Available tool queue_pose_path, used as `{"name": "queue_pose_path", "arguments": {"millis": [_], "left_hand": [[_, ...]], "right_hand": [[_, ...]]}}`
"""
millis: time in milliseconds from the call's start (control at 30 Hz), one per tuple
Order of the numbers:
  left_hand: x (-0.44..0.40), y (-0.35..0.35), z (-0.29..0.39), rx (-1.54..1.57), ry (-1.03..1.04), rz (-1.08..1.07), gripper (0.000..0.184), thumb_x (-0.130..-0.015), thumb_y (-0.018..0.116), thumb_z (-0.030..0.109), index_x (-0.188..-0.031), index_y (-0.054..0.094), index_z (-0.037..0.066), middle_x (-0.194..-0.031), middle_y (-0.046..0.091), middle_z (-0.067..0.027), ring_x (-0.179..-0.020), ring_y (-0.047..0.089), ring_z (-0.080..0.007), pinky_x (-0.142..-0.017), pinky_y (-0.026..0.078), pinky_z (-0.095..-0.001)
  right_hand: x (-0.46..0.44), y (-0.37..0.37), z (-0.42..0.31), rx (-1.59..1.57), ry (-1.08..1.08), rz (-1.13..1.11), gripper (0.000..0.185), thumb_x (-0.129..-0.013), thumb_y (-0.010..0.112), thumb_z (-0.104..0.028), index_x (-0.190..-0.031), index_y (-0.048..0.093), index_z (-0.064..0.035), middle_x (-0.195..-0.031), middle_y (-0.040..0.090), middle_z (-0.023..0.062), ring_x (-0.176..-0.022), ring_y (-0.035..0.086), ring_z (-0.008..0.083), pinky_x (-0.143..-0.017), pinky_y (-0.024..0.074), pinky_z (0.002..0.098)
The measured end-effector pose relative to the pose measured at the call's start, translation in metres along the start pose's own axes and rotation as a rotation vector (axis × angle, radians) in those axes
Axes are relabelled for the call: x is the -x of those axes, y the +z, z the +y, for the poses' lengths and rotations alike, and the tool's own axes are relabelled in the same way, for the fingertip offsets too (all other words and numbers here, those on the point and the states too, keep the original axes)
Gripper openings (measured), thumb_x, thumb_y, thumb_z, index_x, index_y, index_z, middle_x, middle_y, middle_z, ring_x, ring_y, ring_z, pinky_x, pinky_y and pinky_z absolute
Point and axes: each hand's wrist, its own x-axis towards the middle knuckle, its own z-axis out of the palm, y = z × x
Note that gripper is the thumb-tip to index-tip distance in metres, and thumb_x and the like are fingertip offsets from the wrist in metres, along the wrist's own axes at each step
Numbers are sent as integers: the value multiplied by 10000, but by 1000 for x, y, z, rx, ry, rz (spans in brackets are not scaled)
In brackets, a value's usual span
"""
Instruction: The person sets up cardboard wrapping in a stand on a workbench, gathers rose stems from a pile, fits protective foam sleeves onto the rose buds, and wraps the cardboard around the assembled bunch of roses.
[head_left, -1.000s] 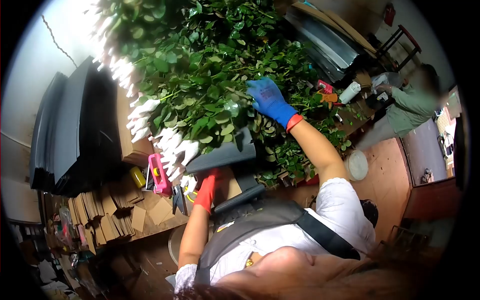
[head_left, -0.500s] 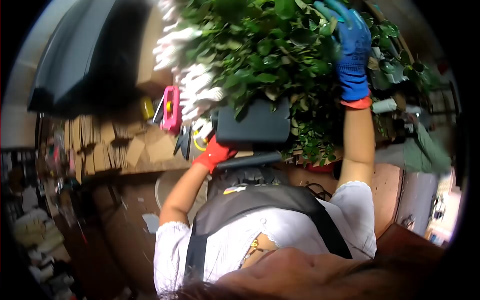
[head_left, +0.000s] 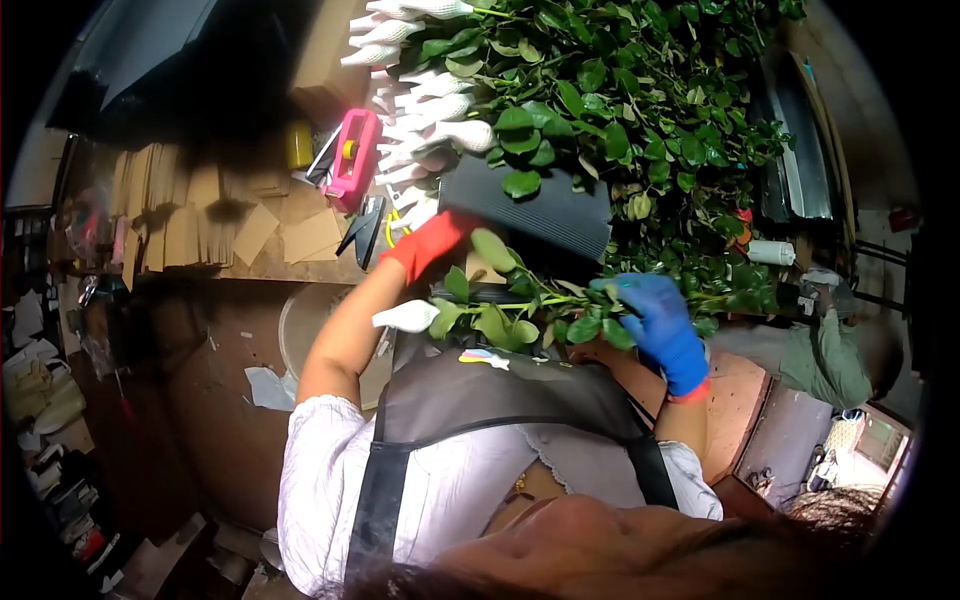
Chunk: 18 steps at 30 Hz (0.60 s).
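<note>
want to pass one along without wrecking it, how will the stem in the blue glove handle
The stem should stay fairly stiff, as it runs almost straight out from the blue glove. Its leaves look thin and loose, so they may flop or snag. The white bud at the end could make that tip dip.

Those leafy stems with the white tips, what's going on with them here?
A person's right hand, in a blue glove, holds one leafy stem with a white-covered tip in front of their apron. Their left hand, in a red glove, is at the edge of a dark ribbed sheet. Beyond it lies a big pile of similar stems, many white tips pointing left.
</note>
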Motion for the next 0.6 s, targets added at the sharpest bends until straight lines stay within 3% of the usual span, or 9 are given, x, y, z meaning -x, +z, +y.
{"name": "queue_pose_path", "arguments": {"millis": [133, 233, 267, 400, 433, 467, 533, 567, 600], "left_hand": [[-4, -11, 1, -73, 3, 62, 445, -982, 559, 310, -1340, 627, 54, -1231, 704, -109, -1123, 634, -239, -925, 500, -359], [0, 0, 4, -156, 90, 210, 357, -991, 539, 248, -1262, 683, 66, -1226, 697, -118, -1118, 647, -211, -1005, 477, -330], [3, 1, 9, -19, 48, 247, 374, -997, 543, 270, -1281, 672, 63, -1251, 690, -114, -1137, 642, -211, -1020, 470, -329], [11, 17, 0, 138, 35, 134, 457, -846, 799, 164, -1260, 667, 23, -1195, 709, -102, -1102, 635, -176, -971, 517, -343], [14, 26, 9, 259, -24, 153, 521, -781, 862, 134, -1250, 667, 23, -1166, 714, -94, -1072, 638, -165, -938, 531, -345], [15, 34, 6, -30, 131, 260, 472, -804, 840, 260, -1211, 701, 65, -1127, 724, -107, -1070, 651, -229, -950, 515, -390], [8, 42, -25, -471, 142, 224, 461, -818, 787, 410, -1164, 732, 109, -1095, 723, -126, -1064, 648, -315, -961, 484, -442], [7, 45, -34, -511, 220, 293, 480, -818, 733, 504, -1110, 756, 124, -1100, 712, -138, -1089, 615, -380, -970, 457, -462], [5, 44, -42, -420, 168, 288, 483, -829, 732, 512, -1091, 759, 107, -1156, 700, -143, -1148, 597, -371, -982, 455, -461]], "right_hand": [[15, 70, 67, 84, 169, -35, 439, -771, 667, -112, -1208, 681, -155, -1143, 688, 109, -1030, 641, 343, -896, 513, 453], [11, 96, 104, 185, 239, -83, 411, -778, 677, -122, -1189, 680, -149, -1132, 691, 118, -1029, 644, 350, -894, 520, 453], [7, 99, 111, 227, 258, -144, 407, -781, 682, -124, -1187, 678, -145, -1132, 693, 127, -1022, 647, 357, -892, 524, 453], [-1, 113, 128, 303, 354, -393, 419, -780, 680, -120, -1197, 686, -164, -1133, 696, 114, -1067, 647, 324, -909, 520, 442], [-1, 123, 137, 254, 359, -390, 414, -793, 698, -183, -1205, 673, -155, -1138, 689, 131, -1065, 643, 347, -930, 519, 443], [0, 126, 138, 268, 340, -360, 419, -791, 707, -197, -1207, 672, -158, -1139, 688, 132, -1076, 640, 347, -942, 516, 442], [2, 132, 135, 304, 304, -300, 433, -787, 726, -226, -1212, 671, -164, -1142, 688, 134, -1098, 634, 347, -966, 510, 441], [-3, 117, 119, 242, 389, -300, 467, -780, 744, -271, -1225, 664, -157, -1184, 678, 134, -1131, 621, 348, -1009, 488, 443], [-8, 102, 111, 200, 359, -173, 487, -782, 741, -288, -1243, 656, -157, -1200, 675, 133, -1133, 619, 343, -1016, 483, 445]]}}
